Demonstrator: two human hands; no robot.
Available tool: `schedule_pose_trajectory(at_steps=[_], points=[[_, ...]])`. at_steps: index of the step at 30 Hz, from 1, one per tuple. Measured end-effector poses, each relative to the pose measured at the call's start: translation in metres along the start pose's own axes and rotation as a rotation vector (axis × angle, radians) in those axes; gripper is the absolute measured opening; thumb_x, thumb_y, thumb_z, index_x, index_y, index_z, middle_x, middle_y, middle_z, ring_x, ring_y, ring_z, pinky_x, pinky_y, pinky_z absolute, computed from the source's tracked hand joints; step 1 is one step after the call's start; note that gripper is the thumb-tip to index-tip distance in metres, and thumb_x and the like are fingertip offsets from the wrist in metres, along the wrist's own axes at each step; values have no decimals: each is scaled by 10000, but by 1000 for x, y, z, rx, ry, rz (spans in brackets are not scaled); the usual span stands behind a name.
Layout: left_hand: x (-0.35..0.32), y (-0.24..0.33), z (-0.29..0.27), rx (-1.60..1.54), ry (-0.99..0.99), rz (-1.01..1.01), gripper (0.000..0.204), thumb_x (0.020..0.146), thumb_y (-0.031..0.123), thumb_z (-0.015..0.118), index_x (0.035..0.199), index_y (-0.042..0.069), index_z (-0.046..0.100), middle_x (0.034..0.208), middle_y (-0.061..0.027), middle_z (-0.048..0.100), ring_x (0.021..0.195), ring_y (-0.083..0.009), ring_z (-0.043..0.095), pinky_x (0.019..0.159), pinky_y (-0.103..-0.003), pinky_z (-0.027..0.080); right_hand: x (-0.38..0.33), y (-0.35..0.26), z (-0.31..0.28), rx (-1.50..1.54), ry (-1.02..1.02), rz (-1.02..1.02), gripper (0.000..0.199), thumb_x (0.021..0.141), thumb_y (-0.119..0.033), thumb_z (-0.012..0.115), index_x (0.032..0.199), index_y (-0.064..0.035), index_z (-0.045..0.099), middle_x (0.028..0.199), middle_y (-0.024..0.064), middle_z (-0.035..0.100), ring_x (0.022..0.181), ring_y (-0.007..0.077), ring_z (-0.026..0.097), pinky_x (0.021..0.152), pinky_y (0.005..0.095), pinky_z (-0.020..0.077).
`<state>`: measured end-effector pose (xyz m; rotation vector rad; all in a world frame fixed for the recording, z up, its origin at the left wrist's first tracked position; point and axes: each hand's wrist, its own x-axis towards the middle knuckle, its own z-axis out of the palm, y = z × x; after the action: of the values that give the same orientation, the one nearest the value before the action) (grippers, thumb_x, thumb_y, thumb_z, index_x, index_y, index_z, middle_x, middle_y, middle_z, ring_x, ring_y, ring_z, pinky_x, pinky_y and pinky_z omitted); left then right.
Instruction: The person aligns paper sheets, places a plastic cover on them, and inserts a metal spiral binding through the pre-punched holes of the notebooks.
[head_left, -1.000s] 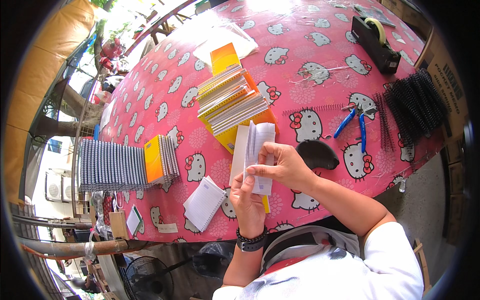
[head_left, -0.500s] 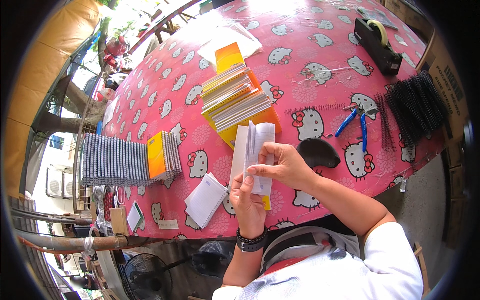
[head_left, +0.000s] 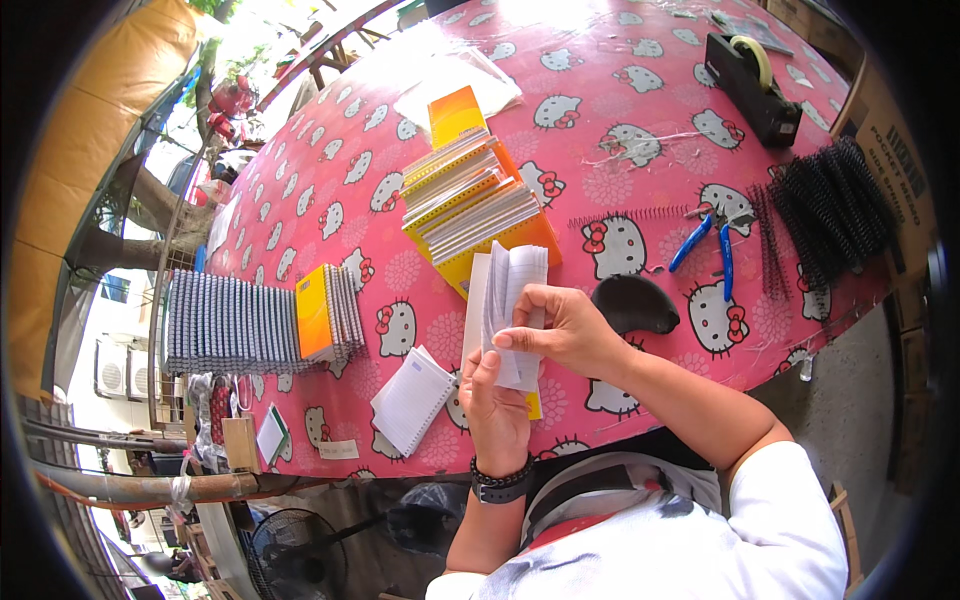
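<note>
Lined notebook pages (head_left: 522,272) stand upright and bowed between my two hands, close to the table's near edge. My left hand (head_left: 492,405), a dark band and bracelet at its wrist, pinches the pages low on their left side. The fingers of my right hand (head_left: 556,328) are bent round the right side, thumb pressed on the page front. A bit of yellow cover (head_left: 534,405) shows below the pages. Just beyond them lie stacked yellow-orange notebooks (head_left: 480,215) with unbound, punched edges. Left of my hands rests a loose pad of lined paper (head_left: 412,400).
Finished-looking spiral notebooks (head_left: 225,320) form a row at the left. To the right are blue-handled pliers (head_left: 708,250), a black curved object (head_left: 636,305), a heap of black wire coils (head_left: 835,215) and a tape dispenser (head_left: 755,90). A cardboard box (head_left: 900,170) borders the right side.
The held pages bow a little more, and their leaves spread slightly at the left. Both hands stay nearly in place, keeping their grip.
</note>
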<state>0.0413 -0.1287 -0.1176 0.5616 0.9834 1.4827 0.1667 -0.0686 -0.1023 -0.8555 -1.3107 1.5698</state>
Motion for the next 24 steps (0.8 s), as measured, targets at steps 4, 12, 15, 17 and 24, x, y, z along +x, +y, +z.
schedule_pose_trajectory(at_steps=[4,12,15,17,24], points=[[1,-1,-4,-31,-11,-27,387,860,302,527,1111,10,491,1060,-87,579,924,-170,608,737,-333,556,0,-3,0,-5,-2,21,301,761,-258,731,695,-51,523,588,-25,523,537,18,461,462,192,367],[0,2,3,24,-6,11,334,861,283,526,1066,21,491,1041,-85,574,922,-169,608,738,-340,556,0,0,0,4,-3,1,300,762,-258,730,700,-52,522,597,-30,521,538,14,452,462,188,356],[-1,2,5,33,-7,29,310,863,278,530,1035,25,480,1015,-85,571,914,-171,609,751,-340,550,0,-1,0,4,-5,7,299,759,-254,733,701,-53,521,607,-38,516,552,9,444,472,186,350],[-3,4,10,-17,25,38,290,849,201,569,1034,0,472,973,-101,576,853,-159,603,754,-298,513,0,-1,-1,-8,-9,-5,307,760,-264,730,705,-41,526,621,-18,530,565,28,477,466,201,384],[-4,3,7,19,37,122,263,843,149,597,1030,3,485,946,-88,585,817,-118,590,748,-248,472,2,3,-3,-77,-21,-74,330,752,-286,734,715,-23,538,663,17,560,611,65,530,508,234,439]])
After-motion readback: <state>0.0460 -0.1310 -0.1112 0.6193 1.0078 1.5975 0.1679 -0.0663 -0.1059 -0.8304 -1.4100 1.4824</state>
